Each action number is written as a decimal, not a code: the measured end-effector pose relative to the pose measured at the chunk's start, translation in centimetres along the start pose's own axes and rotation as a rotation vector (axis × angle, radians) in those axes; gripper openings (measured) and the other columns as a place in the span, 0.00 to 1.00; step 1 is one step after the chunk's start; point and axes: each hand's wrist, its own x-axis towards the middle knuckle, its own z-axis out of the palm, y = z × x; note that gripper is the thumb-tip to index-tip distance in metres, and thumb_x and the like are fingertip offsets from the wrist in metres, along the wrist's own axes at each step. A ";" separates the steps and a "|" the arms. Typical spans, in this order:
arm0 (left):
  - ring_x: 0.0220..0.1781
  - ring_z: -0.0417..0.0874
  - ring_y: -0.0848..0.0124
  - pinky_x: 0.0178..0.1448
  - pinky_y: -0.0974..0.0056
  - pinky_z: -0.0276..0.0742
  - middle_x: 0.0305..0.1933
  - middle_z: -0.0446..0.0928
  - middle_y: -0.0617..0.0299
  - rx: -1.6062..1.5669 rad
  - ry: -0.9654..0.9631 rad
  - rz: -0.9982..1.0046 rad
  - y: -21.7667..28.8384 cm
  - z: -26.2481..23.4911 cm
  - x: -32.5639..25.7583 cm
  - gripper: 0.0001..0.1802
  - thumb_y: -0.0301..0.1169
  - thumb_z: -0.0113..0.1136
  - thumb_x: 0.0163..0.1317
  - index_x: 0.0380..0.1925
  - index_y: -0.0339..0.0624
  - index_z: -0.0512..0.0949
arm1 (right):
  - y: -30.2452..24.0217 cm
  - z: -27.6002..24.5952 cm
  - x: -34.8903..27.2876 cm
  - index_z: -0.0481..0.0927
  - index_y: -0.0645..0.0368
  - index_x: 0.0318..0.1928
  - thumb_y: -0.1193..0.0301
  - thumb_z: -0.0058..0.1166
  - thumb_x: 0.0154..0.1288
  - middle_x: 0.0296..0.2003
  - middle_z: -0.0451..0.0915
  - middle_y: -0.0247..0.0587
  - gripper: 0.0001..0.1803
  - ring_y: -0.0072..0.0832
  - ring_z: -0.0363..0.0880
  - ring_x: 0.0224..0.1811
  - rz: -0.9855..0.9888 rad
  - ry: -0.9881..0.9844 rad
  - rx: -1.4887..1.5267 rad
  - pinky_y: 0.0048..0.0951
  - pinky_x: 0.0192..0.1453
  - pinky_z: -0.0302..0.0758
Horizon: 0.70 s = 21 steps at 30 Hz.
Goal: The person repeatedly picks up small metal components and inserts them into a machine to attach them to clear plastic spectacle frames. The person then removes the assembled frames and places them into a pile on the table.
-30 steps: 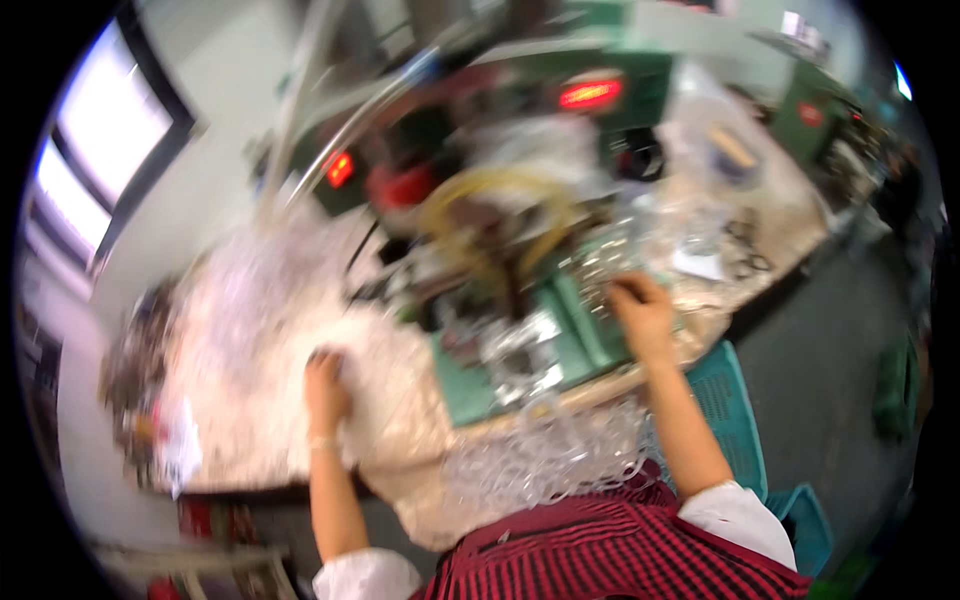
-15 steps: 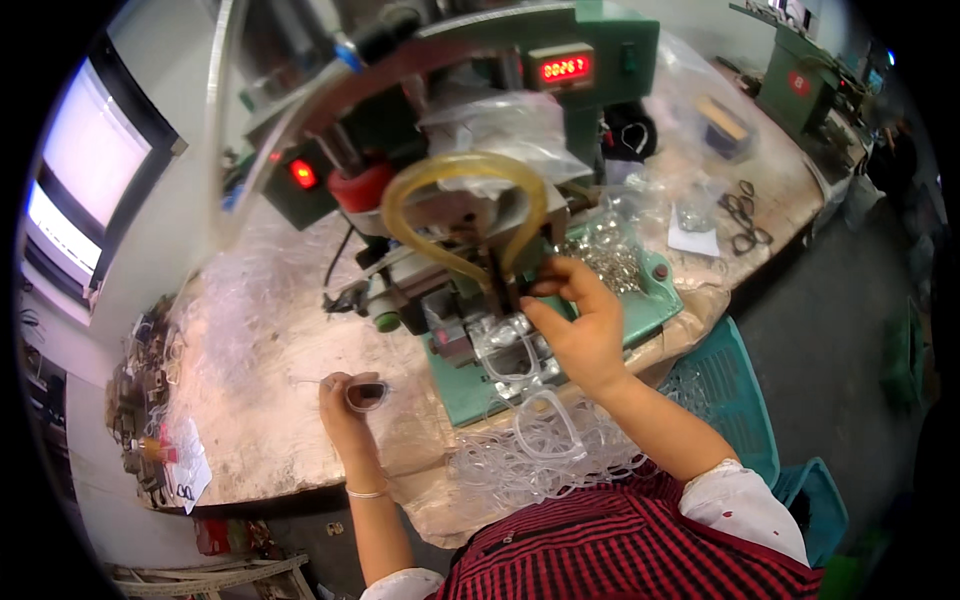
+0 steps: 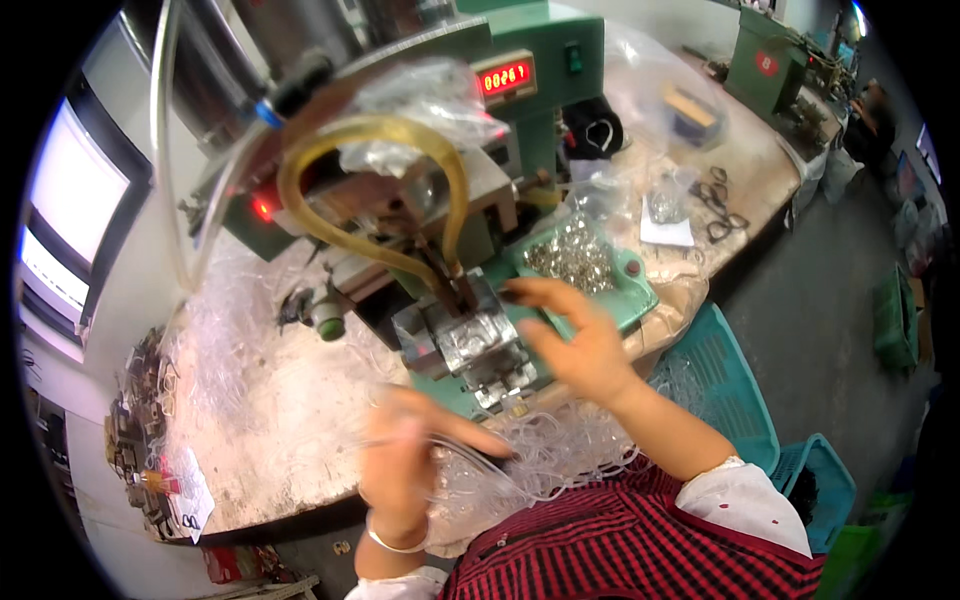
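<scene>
hovering spread beside the metal die block (image 3: 470, 345), right hand (image 3: 575, 345) holds nothing; left hand (image 3: 405, 460) pinches clear strips (image 3: 520, 465).

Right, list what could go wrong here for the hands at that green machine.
The right hand has its fingers spread beside the metal die block under the machine head; they might get pinched if it cycles. The left hand, blurred, touches clear plastic strands that could snag and drag into the machine.

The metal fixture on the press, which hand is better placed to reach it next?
Probably the right hand: it hovers open beside the metal fixture, fingers spread toward it. The left hand is lower, blurred, and pinching clear plastic strands near the table edge.
</scene>
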 end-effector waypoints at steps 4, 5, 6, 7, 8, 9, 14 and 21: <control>0.26 0.82 0.63 0.28 0.71 0.73 0.30 0.81 0.38 -0.403 -0.217 -0.619 -3.8 1.7 0.9 0.13 0.39 0.42 0.72 0.37 0.41 0.67 | 9.0 -4.4 -1.5 0.81 0.60 0.48 0.75 0.55 0.60 0.41 0.84 0.50 0.15 0.45 0.83 0.44 0.153 0.043 -0.370 0.38 0.48 0.78; 0.27 0.85 0.60 0.27 0.70 0.75 0.30 0.81 0.36 -0.464 -0.203 -0.681 -4.7 1.8 1.6 0.13 0.39 0.42 0.73 0.37 0.41 0.67 | 8.6 -4.6 -1.6 0.81 0.61 0.48 0.75 0.55 0.60 0.40 0.84 0.50 0.15 0.44 0.83 0.44 0.136 0.037 -0.394 0.37 0.48 0.78; 0.25 0.85 0.57 0.24 0.67 0.77 0.30 0.81 0.35 -0.468 -0.213 -0.666 -5.7 1.5 2.1 0.13 0.40 0.42 0.73 0.37 0.42 0.66 | 7.9 -5.0 -1.4 0.81 0.61 0.48 0.75 0.54 0.61 0.40 0.84 0.50 0.14 0.43 0.83 0.44 0.118 0.032 -0.418 0.36 0.48 0.78; 0.25 0.85 0.56 0.24 0.67 0.77 0.30 0.81 0.35 -0.484 -0.178 -0.653 -6.1 1.6 1.9 0.13 0.39 0.43 0.73 0.36 0.42 0.66 | 7.5 -5.4 -1.1 0.81 0.61 0.48 0.75 0.54 0.61 0.39 0.84 0.50 0.14 0.42 0.83 0.43 0.100 0.028 -0.443 0.35 0.48 0.78; 0.24 0.85 0.55 0.24 0.67 0.77 0.29 0.81 0.35 -0.494 -0.156 -0.640 -6.3 1.8 1.9 0.12 0.39 0.43 0.73 0.36 0.42 0.66 | 7.5 -5.7 -0.4 0.81 0.62 0.47 0.76 0.54 0.62 0.39 0.84 0.48 0.13 0.38 0.84 0.43 0.087 0.160 -0.316 0.31 0.48 0.77; 0.23 0.85 0.55 0.24 0.67 0.77 0.29 0.81 0.35 -0.502 -0.133 -0.628 -6.4 2.1 1.8 0.12 0.39 0.43 0.72 0.36 0.42 0.66 | 8.2 -6.3 0.3 0.81 0.63 0.46 0.76 0.54 0.62 0.39 0.84 0.47 0.12 0.36 0.84 0.43 0.089 0.212 -0.263 0.31 0.49 0.77; 0.22 0.84 0.53 0.25 0.66 0.79 0.28 0.80 0.35 -0.580 -0.075 -0.626 -6.8 2.7 1.7 0.11 0.37 0.42 0.72 0.35 0.42 0.66 | 9.5 -7.7 -0.6 0.82 0.62 0.37 0.76 0.58 0.56 0.36 0.83 0.43 0.07 0.36 0.81 0.41 0.049 0.231 -0.385 0.32 0.49 0.75; 0.25 0.84 0.54 0.29 0.60 0.82 0.28 0.80 0.35 -0.552 -0.129 -0.628 -7.2 2.1 1.5 0.15 0.41 0.41 0.74 0.37 0.40 0.69 | 8.1 -5.7 -1.9 0.83 0.57 0.28 0.71 0.63 0.49 0.30 0.76 0.40 0.05 0.41 0.75 0.41 0.016 0.089 -0.717 0.41 0.46 0.71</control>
